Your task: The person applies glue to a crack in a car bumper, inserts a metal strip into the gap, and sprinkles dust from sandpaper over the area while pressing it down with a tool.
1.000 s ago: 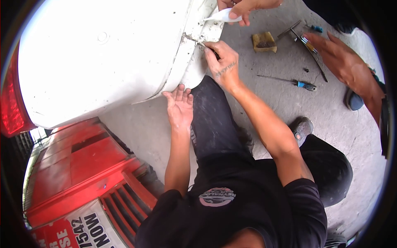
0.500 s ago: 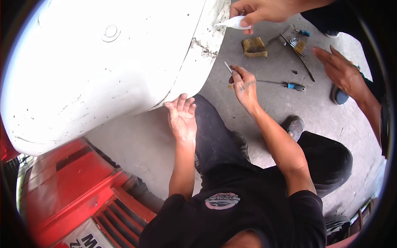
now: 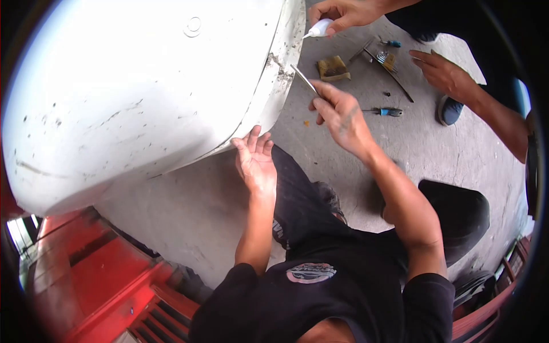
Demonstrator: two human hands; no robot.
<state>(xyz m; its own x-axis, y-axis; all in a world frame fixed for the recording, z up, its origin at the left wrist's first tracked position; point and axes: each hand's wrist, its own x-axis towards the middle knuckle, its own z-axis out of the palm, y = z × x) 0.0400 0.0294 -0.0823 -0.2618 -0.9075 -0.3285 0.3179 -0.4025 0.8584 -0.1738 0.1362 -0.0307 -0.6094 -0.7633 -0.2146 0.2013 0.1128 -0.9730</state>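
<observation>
We crouch over a grey concrete floor (image 3: pixel 189 200), with red painted metalwork (image 3: pixel 86 274) low at the left edge of the view. Above it sits a large white curved body panel (image 3: pixel 143 97), speckled with dirt; the paint is chipped along its right edge.

Our left hand (image 3: pixel 254 160) is spread flat, palm up and fingers apart, pressed against the lower edge of the panel where it curves under. Our right hand (image 3: pixel 337 111) is closed around a thin silvery metal strip (image 3: pixel 303 79). The strip is pinched between thumb and fingers and slants up and left, so that its tip lies just beside the chipped edge. We cannot tell whether it touches.

At the top, a co-worker's hand (image 3: pixel 340 12) grips a small white squeeze bottle (image 3: pixel 319 27) with its nozzle pointing at the same edge. A second hand of another person (image 3: pixel 443 73) hovers over the floor to the right.

On the floor between these hands lie a worn yellow-brown sponge block (image 3: pixel 333 67), a blue-handled screwdriver (image 3: pixel 386 111) and a loose cluster of slim metal tools (image 3: pixel 383 57).
</observation>
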